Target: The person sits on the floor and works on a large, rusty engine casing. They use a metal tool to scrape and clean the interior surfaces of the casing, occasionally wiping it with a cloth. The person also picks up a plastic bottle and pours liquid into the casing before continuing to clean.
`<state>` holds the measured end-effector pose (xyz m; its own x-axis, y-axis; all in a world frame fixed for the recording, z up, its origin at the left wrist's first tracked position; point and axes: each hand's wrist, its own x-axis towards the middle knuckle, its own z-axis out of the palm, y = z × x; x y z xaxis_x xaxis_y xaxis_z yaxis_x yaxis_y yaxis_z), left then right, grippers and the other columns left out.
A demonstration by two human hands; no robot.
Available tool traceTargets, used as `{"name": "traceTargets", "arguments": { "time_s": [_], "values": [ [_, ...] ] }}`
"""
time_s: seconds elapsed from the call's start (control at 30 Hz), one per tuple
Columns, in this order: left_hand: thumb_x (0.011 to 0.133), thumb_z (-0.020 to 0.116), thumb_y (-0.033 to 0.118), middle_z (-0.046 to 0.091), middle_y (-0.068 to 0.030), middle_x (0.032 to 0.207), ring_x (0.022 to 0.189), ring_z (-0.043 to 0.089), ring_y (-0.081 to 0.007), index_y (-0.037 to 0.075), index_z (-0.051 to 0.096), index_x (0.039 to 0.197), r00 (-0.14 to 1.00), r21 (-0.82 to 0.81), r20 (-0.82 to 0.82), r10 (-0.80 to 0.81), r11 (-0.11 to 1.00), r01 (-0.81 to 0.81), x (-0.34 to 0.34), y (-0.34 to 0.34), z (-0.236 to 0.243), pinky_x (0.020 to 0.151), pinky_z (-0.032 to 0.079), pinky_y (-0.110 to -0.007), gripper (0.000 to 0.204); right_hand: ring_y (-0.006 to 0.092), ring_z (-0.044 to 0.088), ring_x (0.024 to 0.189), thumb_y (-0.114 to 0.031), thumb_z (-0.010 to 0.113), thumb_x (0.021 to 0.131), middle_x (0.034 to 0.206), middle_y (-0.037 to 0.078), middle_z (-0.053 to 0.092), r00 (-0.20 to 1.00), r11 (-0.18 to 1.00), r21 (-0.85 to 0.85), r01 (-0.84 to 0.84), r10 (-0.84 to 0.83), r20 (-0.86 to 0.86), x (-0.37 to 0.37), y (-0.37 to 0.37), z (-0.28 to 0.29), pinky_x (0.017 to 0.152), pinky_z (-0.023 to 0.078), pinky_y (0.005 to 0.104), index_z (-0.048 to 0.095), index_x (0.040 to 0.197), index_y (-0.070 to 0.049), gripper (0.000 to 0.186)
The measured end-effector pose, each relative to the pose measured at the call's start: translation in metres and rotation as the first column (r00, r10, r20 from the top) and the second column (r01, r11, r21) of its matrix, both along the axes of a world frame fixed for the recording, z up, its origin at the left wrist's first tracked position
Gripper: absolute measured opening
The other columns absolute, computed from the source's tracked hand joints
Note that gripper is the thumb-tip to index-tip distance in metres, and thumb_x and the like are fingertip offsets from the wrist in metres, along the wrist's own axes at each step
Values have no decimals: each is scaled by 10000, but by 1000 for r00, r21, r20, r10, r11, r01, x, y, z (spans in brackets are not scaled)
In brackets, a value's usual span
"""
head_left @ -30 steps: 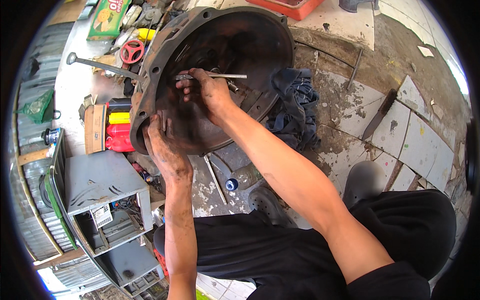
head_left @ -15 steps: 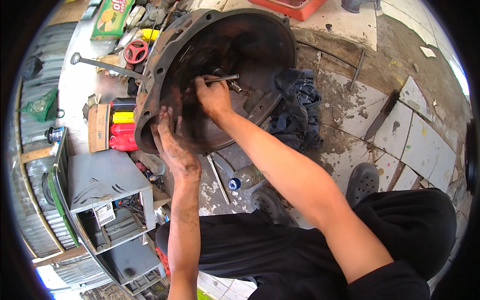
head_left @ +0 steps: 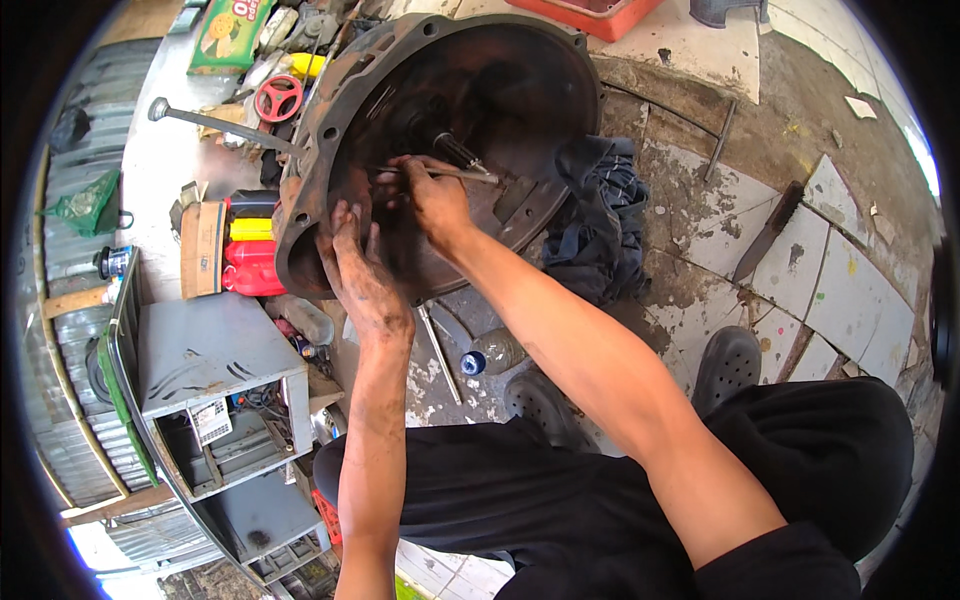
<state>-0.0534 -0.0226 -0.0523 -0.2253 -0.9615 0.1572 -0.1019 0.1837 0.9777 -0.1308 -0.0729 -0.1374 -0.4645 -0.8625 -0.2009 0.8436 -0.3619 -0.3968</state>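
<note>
A large dark metal bell housing [head_left: 500, 100], its rim lined with bolt holes, stands tilted in front of me. My right hand [head_left: 430, 205] is closed on a thin metal rod [head_left: 465, 175] inside the bowl, just below a splined shaft [head_left: 455, 148]. My left hand [head_left: 360, 270], smeared dark, rests at the lower left inside the housing, fingers apart and reaching onto its inner surface. A bunched dark blue cloth [head_left: 600, 230] drapes by the housing's right edge.
Below the housing lie a metal bar [head_left: 440, 355] and a plastic bottle [head_left: 500, 350]. A blade with dark handle [head_left: 760, 240] rests on broken tiles at right, near a T-bar [head_left: 720, 140]. Grey metal cabinets [head_left: 200, 340], red containers [head_left: 255, 265] and an orange tray [head_left: 590, 15] surround me.
My right hand and the rod have moved down, the rod now below the shaft. My left hand has shifted slightly right and up, and the whole view has drifted a little.
</note>
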Motion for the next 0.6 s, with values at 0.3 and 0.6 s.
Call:
{"name": "traceTargets", "arguments": {
  "time_s": [0.3, 0.6],
  "values": [
    [996, 503, 267, 453, -107, 1421, 1345, 442, -241, 31, 464, 1364, 999, -63, 17, 29, 998, -28, 9, -7, -9, 1095, 362, -411, 439, 189, 683, 773, -184, 499, 1011, 887, 121, 710, 698, 906, 300, 299, 6, -716, -3, 8, -7, 671, 553, 297, 645, 1056, 18, 253],
    [1007, 484, 246, 427, -131, 1453, 1363, 431, -269, -2, 471, 1330, 998, -129, 67, -5, 992, 14, 12, -6, -8, 1110, 355, -428, 407, 188, 683, 857, -218, 566, 1010, 975, 97, 708, 927, 976, 212, -55, 129, -352, 1, 0, -26, 692, 563, 306, 649, 1094, -8, 242]
  ]
}}
